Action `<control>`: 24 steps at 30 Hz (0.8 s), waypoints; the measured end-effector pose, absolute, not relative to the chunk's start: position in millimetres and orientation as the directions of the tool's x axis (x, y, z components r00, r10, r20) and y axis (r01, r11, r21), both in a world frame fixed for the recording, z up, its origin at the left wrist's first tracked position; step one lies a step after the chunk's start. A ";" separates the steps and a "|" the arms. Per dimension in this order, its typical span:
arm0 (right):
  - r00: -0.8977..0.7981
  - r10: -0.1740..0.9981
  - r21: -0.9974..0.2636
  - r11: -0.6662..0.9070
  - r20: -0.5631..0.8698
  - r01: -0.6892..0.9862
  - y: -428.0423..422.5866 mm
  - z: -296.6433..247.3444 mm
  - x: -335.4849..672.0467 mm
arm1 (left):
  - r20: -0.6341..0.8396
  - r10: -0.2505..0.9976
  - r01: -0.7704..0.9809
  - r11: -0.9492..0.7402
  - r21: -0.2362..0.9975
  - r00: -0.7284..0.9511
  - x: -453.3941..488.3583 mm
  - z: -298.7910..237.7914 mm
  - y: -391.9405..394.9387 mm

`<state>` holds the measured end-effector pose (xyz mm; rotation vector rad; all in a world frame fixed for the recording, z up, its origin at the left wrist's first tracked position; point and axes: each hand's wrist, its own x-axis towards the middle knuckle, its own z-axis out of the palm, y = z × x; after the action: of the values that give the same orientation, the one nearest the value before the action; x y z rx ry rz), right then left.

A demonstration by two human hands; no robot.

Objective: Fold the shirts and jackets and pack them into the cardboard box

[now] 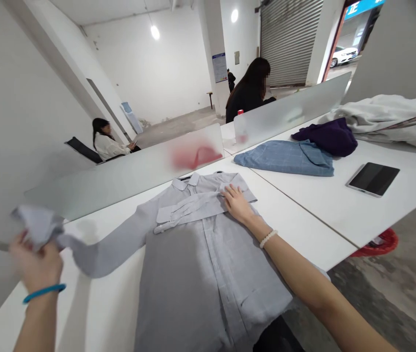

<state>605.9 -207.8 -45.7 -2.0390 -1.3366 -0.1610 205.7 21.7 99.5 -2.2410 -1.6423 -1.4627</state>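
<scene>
I have my left hand (36, 261) closed on the cuff (37, 225) of a grey button-up shirt (182, 288), holding that sleeve (101, 254) up and out to its left. My right hand (238, 204) lies open on the shirt, touching the folded-over other sleeve (189, 208). The shirt's long axis runs away from me, collar (188, 181) beyond my right hand.

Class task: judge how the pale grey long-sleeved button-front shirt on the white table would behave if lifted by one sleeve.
The pale grey shirt looks light and floppy: its sleeve bunches in the left hand. It would probably drape rather than hold shape, and may slide on the smooth white table. The collar may stay stiffer.
</scene>
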 end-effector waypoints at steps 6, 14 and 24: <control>0.626 0.779 -0.992 0.068 -0.013 -0.105 -198.5 -37.6 593.3 | 0.534 0.486 0.146 -0.819 0.556 0.692 354.1 90.2 -43.1; 0.583 0.792 -0.864 0.155 -0.181 -0.479 -196.5 -41.0 594.4 | 0.546 0.440 0.314 -0.897 0.311 0.713 396.2 -27.8 -45.3; 0.604 0.758 -0.963 0.124 0.247 0.239 -191.3 -44.2 583.8 | 0.365 0.096 0.009 -0.972 0.234 0.926 414.3 -47.8 -93.4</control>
<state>583.8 -191.3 -44.2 -1.4385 -0.9042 0.4652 414.3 -93.4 -47.8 -3.3075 -0.0919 -0.6469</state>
